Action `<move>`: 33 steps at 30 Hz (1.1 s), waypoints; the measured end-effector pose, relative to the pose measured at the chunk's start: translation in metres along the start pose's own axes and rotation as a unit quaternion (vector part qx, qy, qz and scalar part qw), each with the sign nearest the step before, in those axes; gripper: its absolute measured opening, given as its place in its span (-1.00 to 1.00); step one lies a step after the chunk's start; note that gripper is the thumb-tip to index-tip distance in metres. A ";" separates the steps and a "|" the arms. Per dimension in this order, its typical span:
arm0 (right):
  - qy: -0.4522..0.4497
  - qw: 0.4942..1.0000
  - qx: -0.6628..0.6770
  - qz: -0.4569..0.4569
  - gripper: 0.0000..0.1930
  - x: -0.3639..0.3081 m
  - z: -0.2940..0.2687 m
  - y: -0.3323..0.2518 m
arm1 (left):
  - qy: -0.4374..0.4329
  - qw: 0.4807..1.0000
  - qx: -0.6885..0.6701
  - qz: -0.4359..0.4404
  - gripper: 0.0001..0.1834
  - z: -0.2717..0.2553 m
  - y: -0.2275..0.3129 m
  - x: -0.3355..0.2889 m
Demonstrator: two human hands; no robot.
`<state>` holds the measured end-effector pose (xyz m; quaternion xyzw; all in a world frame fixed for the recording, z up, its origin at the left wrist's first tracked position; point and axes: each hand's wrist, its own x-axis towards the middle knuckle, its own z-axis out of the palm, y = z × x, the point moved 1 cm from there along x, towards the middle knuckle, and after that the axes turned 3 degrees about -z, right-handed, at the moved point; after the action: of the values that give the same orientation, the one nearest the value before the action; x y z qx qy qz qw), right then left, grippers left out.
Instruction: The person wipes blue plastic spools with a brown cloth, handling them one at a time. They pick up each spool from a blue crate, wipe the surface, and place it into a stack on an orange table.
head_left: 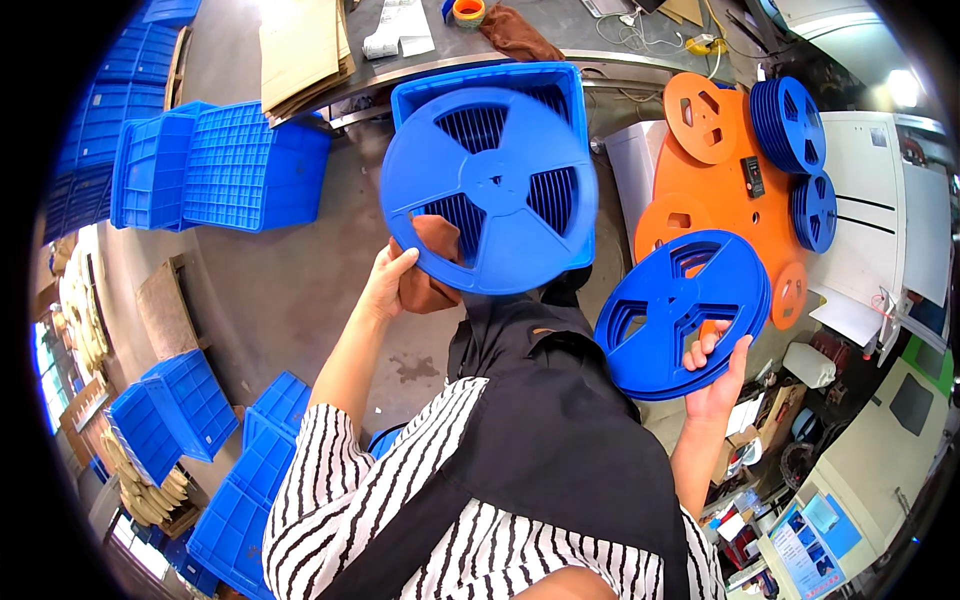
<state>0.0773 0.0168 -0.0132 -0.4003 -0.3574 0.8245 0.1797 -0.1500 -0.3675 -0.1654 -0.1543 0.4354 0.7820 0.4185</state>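
My left hand [385, 278] grips the rim of a large blue plastic reel [490, 190]. Folded under that rim is a brown cloth [428, 295], part of which shows through a reel opening. Behind the reel stands a blue crate [577, 90] with a row of thin blue reels [470, 125] inside. On the right, a small stack of blue reels [683, 292] rests in my right hand [715, 370]; its fingers curl through an opening and round the edges, and the stack leans against my apron side.
An orange round-ended table [735, 215] at right carries blue reel stacks [788, 125] and orange reels [700, 118]. A grey workbench [585, 35] with cardboard sheets [300, 50] lies ahead. Blue crates [255, 165] stand at left, more [190, 405] lower left.
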 end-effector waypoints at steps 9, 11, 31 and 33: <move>-0.003 1.000 -0.001 -0.008 -0.54 -0.002 0.004 0.000 | -0.002 1.000 0.005 -0.014 -0.45 0.019 0.006 -0.003; 0.007 1.000 0.005 -0.015 -0.55 -0.003 0.003 0.001 | 0.030 0.999 0.040 -0.020 -0.52 -0.007 0.004 0.001; 0.006 0.999 -0.034 -0.023 -0.56 -0.005 0.021 0.008 | 0.393 0.755 0.524 -0.023 -0.69 -0.052 0.005 0.149; 0.007 0.999 -0.039 -0.024 -0.56 -0.004 0.023 0.008 | 0.402 0.735 0.547 -0.007 -0.69 -0.050 0.011 0.148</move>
<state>0.0615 -0.0010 -0.0069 -0.4043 -0.3976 0.8024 0.1859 -0.2538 -0.3341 -0.2771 -0.2012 0.9146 0.2715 0.2221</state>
